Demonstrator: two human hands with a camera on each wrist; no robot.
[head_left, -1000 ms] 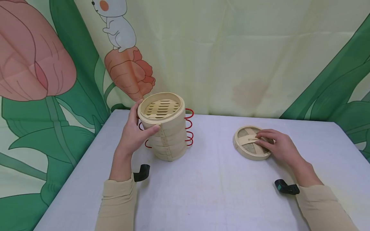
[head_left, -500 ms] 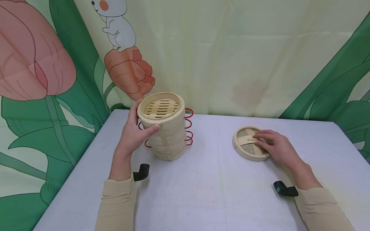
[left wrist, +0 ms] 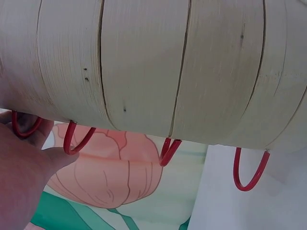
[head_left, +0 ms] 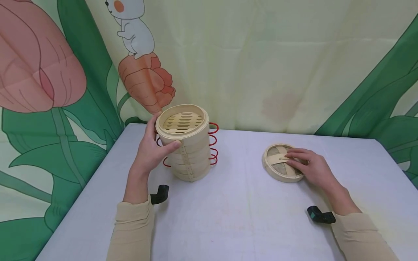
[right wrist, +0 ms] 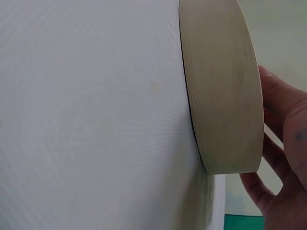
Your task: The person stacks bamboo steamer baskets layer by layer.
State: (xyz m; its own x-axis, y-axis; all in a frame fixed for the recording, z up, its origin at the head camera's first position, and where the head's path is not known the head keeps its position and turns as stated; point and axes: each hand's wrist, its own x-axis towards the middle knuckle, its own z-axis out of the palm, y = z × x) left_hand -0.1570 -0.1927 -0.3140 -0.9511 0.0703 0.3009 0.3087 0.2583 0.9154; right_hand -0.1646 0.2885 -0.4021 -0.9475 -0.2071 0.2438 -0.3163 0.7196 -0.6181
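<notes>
A stack of bamboo steamer baskets (head_left: 191, 156) stands upright on the left side of the table, its slatted top tier uncovered. My left hand (head_left: 151, 148) grips the stack near its top, thumb on the front and fingers round the far left side. Red loop handles (left wrist: 252, 170) stick out from the tiers, close to my thumb in the left wrist view. To the right lies the round bamboo lid (head_left: 274, 169), flat on the table. My right hand (head_left: 311, 166) pinches the strap handle at the lid's centre, and the right wrist view shows the lid's side wall (right wrist: 223, 96).
A white cloth covers the table (head_left: 228, 217). Behind it hangs a printed curtain (head_left: 261, 72) with a rabbit, a carrot and flowers. A black wrist-camera mount sits by each sleeve. White tabletop separates the stack from the lid.
My right hand has shifted slightly left and toward me, its fingertips now closer on the lid's handle; the lid has slid a touch left. The left hand and stack stay put.
</notes>
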